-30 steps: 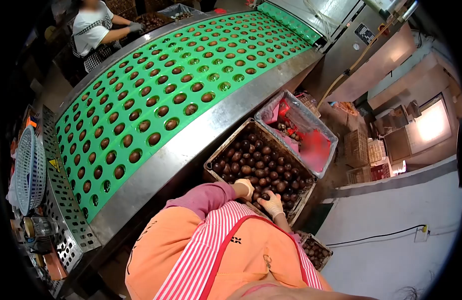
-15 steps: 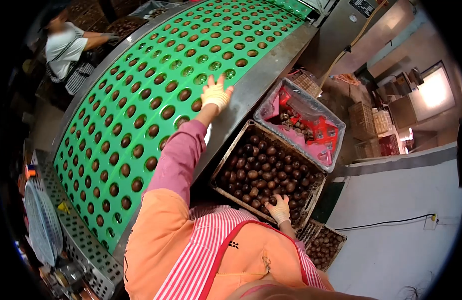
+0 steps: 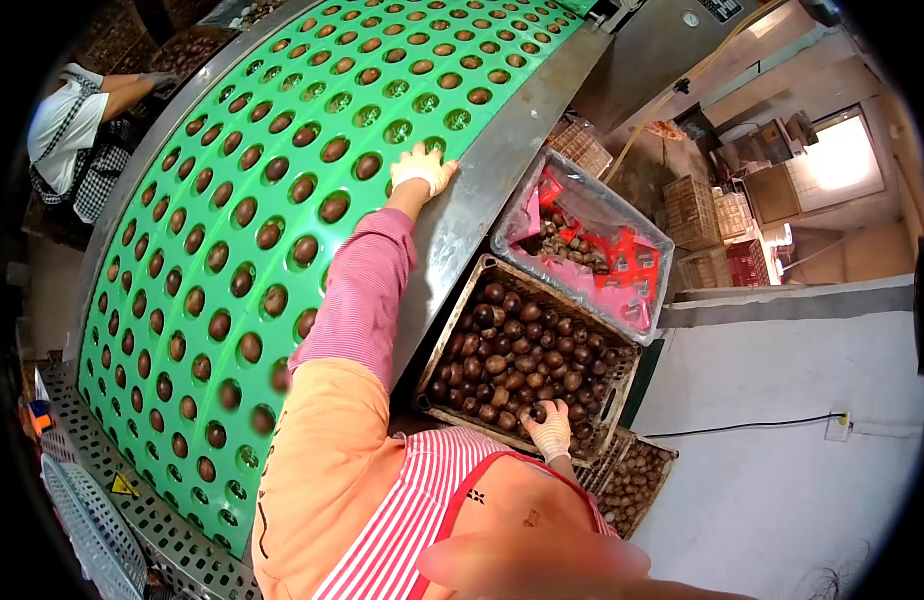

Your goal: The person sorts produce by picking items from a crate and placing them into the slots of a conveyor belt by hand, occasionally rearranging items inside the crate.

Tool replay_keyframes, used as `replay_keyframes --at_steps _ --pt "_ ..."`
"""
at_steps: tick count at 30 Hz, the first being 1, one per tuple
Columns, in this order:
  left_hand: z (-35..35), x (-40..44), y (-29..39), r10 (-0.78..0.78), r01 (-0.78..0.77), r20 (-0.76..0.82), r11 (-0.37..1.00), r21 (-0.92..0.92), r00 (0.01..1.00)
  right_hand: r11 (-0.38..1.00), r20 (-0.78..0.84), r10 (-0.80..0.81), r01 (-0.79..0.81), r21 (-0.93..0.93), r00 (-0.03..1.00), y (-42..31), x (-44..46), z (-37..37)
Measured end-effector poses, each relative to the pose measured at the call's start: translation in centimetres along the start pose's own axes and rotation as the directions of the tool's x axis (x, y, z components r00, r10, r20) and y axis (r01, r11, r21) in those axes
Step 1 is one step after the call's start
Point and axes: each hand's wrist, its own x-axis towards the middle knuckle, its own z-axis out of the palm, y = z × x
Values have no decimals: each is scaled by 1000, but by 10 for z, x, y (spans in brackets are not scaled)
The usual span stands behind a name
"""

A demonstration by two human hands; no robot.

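Note:
My left hand [image 3: 423, 171], in a pale ribbed glove, reaches over the green pocketed sheet [image 3: 312, 207] by its metal border. Its fingers are extended and bent a little, beside an unfilled pocket, and no fruit shows in them. Dark brown round fruits [image 3: 334, 208] sit singly in most pockets; several pockets near my left hand hold none. My right hand [image 3: 552, 432], gloved alike, is down in a crate [image 3: 479, 270] heaped with the same kind of fruit. Its thumb and fingers close around one dark fruit [image 3: 538, 412]; the palm side is hidden.
A grey bin [image 3: 662, 262] lined with red and pink wrapping holds smaller brown pieces beyond the crate. Another fruit crate [image 3: 637, 485] stands close to my right side. A co-worker [image 3: 72, 130] stands across the sheet. A white wall [image 3: 762, 400] bounds the right.
The view has shifted, and the scene sits differently in it. My left hand's fingers are less spread and lower toward the sheet. My right hand stays in the crate at the fruit.

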Motion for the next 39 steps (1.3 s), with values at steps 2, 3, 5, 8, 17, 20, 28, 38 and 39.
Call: replay_keyframes --at_steps 2,3,5,8,17,20,28,38,39 --pt "12 4 8 41 -41 17 999 -4 999 998 -33 -52 53 22 998 1 7 -7" --pt "21 -6 19 150 -159 -94 983 -95 984 999 -34 -30 32 43 999 9 -11 -7" --pt "35 -23 40 305 -394 -329 883 -253 894 979 -184 -164 183 90 969 17 8 1" --pt "43 -87 78 427 -517 -298 625 -585 854 983 -79 -78 90 161 994 2 13 -23" --pt "158 -221 116 553 -561 396 821 -108 733 795 -123 -70 130 592 990 39 36 -14" --pt "175 -229 133 597 -639 376 769 -15 709 583 -169 -68 177 793 983 61 44 10" --pt "171 -235 139 563 -658 521 753 -5 641 101 1 -122 12 995 993 72 15 -14" --pt "200 -254 170 310 -625 607 660 417 732 -45 129 -341 -153 987 931 82 6 -19" --pt "203 -256 176 249 -593 614 664 455 749 -27 153 -351 -173 985 924 83 3 -21"
